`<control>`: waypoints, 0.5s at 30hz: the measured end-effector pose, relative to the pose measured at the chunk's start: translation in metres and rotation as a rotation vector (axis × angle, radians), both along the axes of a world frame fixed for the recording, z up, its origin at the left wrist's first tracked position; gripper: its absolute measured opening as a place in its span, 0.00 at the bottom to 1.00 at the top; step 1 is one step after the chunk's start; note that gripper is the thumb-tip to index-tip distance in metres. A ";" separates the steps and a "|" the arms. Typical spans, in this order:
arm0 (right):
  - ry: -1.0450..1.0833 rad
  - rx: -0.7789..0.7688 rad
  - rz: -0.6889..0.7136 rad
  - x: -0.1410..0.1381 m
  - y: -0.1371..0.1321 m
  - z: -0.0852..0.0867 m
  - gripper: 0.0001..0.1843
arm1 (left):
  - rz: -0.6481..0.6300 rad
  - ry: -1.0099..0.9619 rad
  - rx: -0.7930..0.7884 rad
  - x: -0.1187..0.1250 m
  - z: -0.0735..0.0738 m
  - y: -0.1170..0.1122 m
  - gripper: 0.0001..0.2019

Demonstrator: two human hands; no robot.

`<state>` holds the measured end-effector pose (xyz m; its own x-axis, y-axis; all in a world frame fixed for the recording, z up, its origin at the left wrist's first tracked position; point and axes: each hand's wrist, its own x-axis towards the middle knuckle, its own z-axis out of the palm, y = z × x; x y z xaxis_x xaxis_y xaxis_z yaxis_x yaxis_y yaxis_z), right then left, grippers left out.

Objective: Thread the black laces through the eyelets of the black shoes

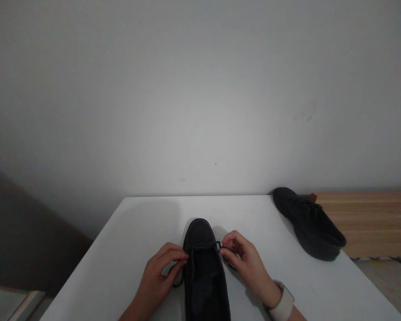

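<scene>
Left hand: my left hand (163,267) has thumb and fingertips together on the lace (203,245) at the shoe's left rim; a loose loop hangs below them.
Right hand: my right hand (245,261) pinches the lace just off the shoe's right side; I see a pale wristband (283,303) behind it.
Near shoe: the near shoe (207,276) sits between my two hands, toe pointing away from me.
Worktop edges: the worktop (130,232) slopes off well to the left of my left hand; its far edge meets the wall (200,111) beyond both hands.
Room to move: I have bare surface outside my left hand and ahead of the toe; right of my right hand, the second shoe (307,223) covers part of the right edge.
Materials: black shoes, rounded toes, thin dark cord; smooth white worktop; matte grey wall; wood-grained panel (370,218) beyond the second shoe.
</scene>
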<state>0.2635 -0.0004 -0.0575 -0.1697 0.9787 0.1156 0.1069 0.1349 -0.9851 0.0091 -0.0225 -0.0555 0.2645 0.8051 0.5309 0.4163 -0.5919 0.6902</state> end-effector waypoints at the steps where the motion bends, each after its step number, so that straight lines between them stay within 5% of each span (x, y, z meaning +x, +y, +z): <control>1: -0.021 0.009 -0.010 0.000 0.000 0.000 0.11 | 0.005 0.004 0.002 0.000 0.001 0.000 0.08; 15: -0.150 0.175 0.087 0.004 -0.003 0.006 0.08 | 0.057 0.014 -0.001 0.000 0.001 -0.002 0.05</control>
<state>0.2676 -0.0032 -0.0511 -0.2809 0.9269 0.2488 0.2306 0.3168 -0.9200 0.0096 -0.0242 -0.0541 0.2259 0.8196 0.5266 0.4590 -0.5663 0.6845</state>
